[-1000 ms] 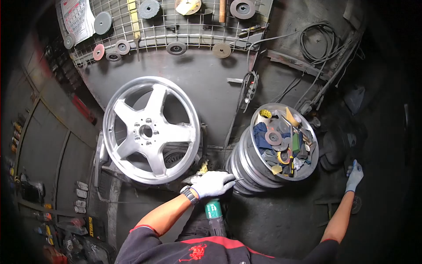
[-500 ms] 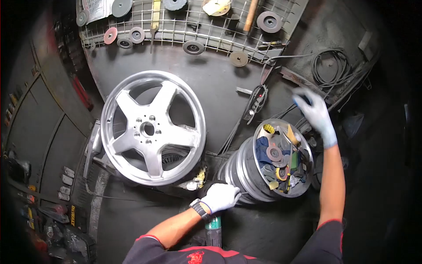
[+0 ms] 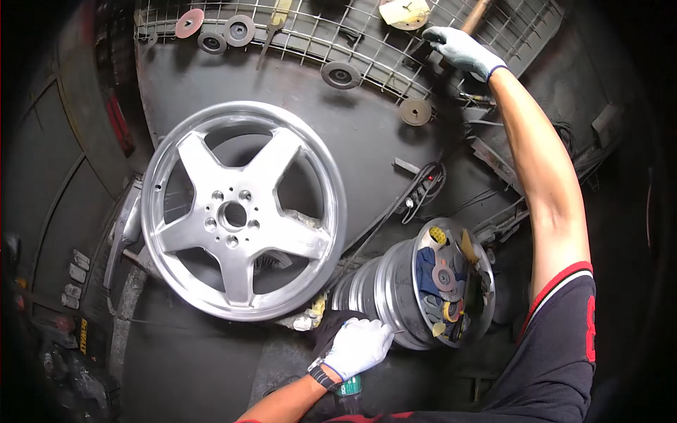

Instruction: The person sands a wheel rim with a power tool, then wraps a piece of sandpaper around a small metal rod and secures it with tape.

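My left hand, in a white glove, is closed over a green-and-black angle grinder at the lower middle; its head is mostly hidden. A thin tip sticks out by the fingers. My right hand, gloved too, is up at the wire mesh rack, next to a wooden handle. Its fingers are bent together at something dark that I cannot make out. A bare silver five-spoke wheel rim lies face up at the left of my hands.
Several abrasive discs, such as a black one and a tan one, hang on the rack. A stack of rims at the right holds rags, discs and tape. A power strip with cables lies behind it.
My right hand has gone from above the rim stack up and left to the rack. The view has shifted, while my left hand stays on the grinder.
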Motion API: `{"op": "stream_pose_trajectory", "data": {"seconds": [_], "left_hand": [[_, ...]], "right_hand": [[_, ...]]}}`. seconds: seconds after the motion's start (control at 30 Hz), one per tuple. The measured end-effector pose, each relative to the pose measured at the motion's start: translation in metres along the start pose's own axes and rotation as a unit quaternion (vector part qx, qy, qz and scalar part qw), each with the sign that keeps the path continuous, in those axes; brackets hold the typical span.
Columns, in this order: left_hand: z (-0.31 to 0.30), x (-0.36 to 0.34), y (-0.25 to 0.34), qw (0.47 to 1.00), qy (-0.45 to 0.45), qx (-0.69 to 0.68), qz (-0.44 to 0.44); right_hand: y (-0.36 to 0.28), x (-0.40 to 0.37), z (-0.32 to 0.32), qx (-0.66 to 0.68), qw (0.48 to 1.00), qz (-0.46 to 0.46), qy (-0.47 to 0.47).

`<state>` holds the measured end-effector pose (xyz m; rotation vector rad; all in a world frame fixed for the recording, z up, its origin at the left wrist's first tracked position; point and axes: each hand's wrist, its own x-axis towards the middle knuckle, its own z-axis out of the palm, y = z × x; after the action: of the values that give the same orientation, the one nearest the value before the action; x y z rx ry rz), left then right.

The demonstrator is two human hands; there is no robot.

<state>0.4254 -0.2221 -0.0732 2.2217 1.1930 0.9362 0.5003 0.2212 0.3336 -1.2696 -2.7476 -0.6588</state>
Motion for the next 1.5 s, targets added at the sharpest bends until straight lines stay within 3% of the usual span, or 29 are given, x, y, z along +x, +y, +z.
{"op": "stream_pose_trajectory", "data": {"seconds": [0.17, 0.23, 0.37, 0.57, 0.7, 0.9, 0.93, 1.17, 1.27, 1.37, 1.43, 1.5], "left_hand": [[0.009, 0.012, -0.007, 1.0, 0.0, -0.005, 0.004], [0.008, 0.015, -0.009, 1.0, 0.005, -0.007, 0.005], [0.008, 0.024, -0.014, 1.0, 0.005, -0.006, 0.019], [0.001, 0.03, -0.015, 1.0, 0.0, 0.005, 0.016], [0.0, 0.031, -0.018, 1.0, 0.0, -0.001, 0.021], [-0.003, 0.033, -0.018, 0.999, -0.036, -0.013, 0.013], [-0.004, 0.034, -0.018, 0.999, -0.037, -0.011, 0.015], [-0.015, 0.036, -0.026, 0.996, -0.073, -0.012, 0.05], [-0.018, 0.038, -0.029, 0.995, -0.088, -0.016, 0.051], [-0.03, 0.045, -0.026, 0.989, -0.143, -0.017, 0.023], [-0.037, 0.048, -0.02, 0.989, -0.12, -0.083, -0.026], [-0.034, 0.05, -0.023, 0.987, -0.071, -0.142, -0.033]], "right_hand": [[0.001, 0.015, -0.001, -0.008, 0.999, -0.012, -0.036], [-0.007, 0.014, -0.005, 0.04, 0.994, 0.059, -0.085], [0.013, 0.02, 0.006, 0.067, 0.997, 0.015, -0.02], [0.009, 0.014, 0.008, 0.152, 0.987, 0.051, 0.017], [0.011, 0.016, 0.011, 0.137, 0.99, 0.038, 0.015], [0.005, -0.001, 0.002, 0.048, 0.995, -0.066, 0.061], [0.0, -0.006, -0.001, 0.025, 0.999, -0.017, 0.021], [0.004, -0.002, 0.024, -0.007, 0.98, -0.04, 0.195], [0.012, -0.016, 0.003, -0.032, 0.98, -0.031, 0.193], [-0.026, -0.072, -0.018, -0.01, 0.97, -0.004, 0.244], [-0.07, -0.131, -0.006, 0.111, 0.924, -0.084, 0.356], [-0.117, -0.2, 0.029, 0.176, 0.892, -0.132, 0.395]]}}
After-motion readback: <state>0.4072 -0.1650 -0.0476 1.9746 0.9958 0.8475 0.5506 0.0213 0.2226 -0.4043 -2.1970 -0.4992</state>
